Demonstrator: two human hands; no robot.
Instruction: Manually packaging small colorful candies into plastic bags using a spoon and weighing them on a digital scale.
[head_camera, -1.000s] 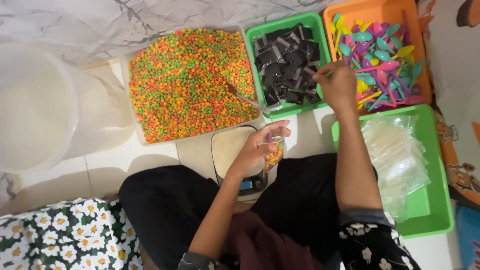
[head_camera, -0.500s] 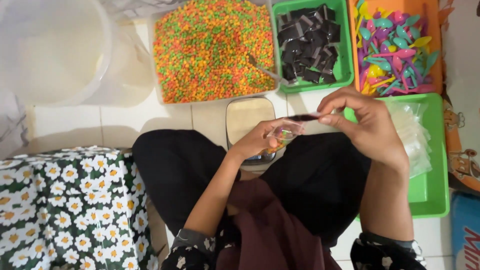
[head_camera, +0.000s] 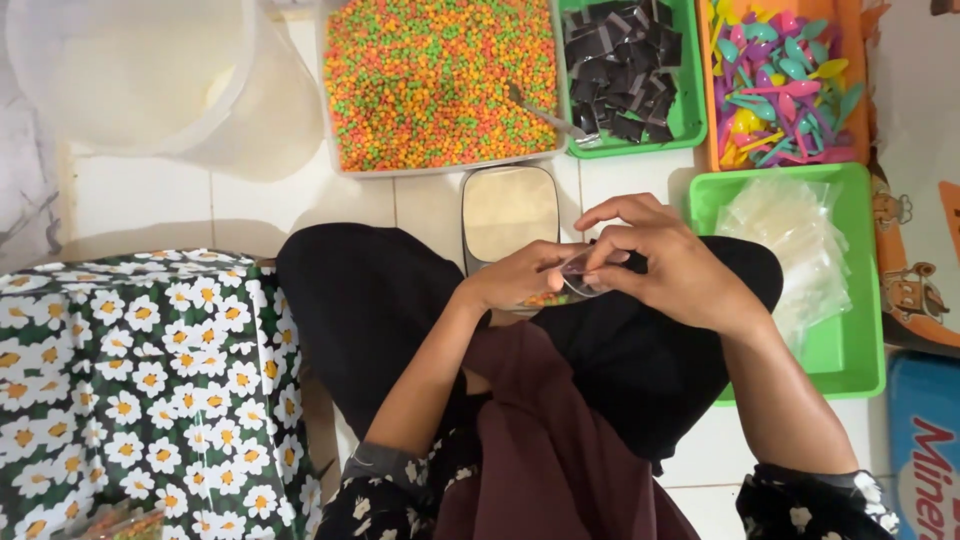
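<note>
Both hands have come closer together over the lap since half a second ago, and the view has shifted so the trays sit higher in the frame. Left hand (head_camera: 520, 285) and right hand (head_camera: 655, 262) now meet at the centre of the frame, both pinched on a small clear plastic bag (head_camera: 578, 272) holding a few orange and green pellets, probably kept near the body for fine finger work. Its long axis seems to run left to right, mouth toward the right hand, though the fingers hide much of it. Just above lies a small digital scale with a beige platform (head_camera: 510, 212) on the white tiled floor (head_camera: 180, 205). Within reach at the top are the tray of orange and green pellets (head_camera: 440, 85), the green tray of black sachets (head_camera: 625, 70), the orange tray of coloured plastic spoons (head_camera: 780, 75), and at right a green tray of empty clear bags (head_camera: 790, 250).
</note>
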